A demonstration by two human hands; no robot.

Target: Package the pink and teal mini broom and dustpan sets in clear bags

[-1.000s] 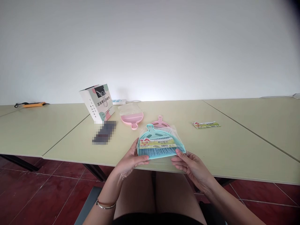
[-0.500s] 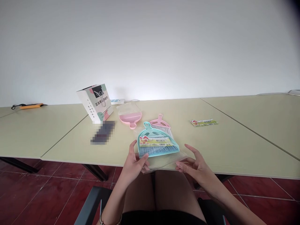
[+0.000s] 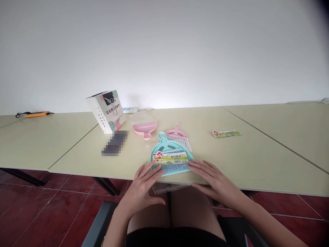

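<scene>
A teal dustpan [image 3: 162,138] with a blue-bristled brush [image 3: 173,168] nested in it lies flat in a clear plastic bag [image 3: 169,188] at the table's front edge. A printed label card [image 3: 171,157] lies across the set. My left hand [image 3: 142,187] is open, its fingertips resting over the lower left corner. At the lower right corner, my right hand [image 3: 214,180] lies open with its fingers stretched over the pan's edge. Just behind is a pink brush [image 3: 177,133] with pale bristles, partly covered by the teal pan.
A pink dustpan [image 3: 145,128] with clear plastic behind it lies further back. To the left stands a paper bag [image 3: 108,109] beside a pixelated dark object [image 3: 114,143]. Another label card [image 3: 225,133] lies at right. An orange item [image 3: 37,114] is far left, near the wall.
Both hands have gone from curled around the bag's front edge to flat, fingers spread on the corners of the teal set. The teal set now lies flatter on the table.
</scene>
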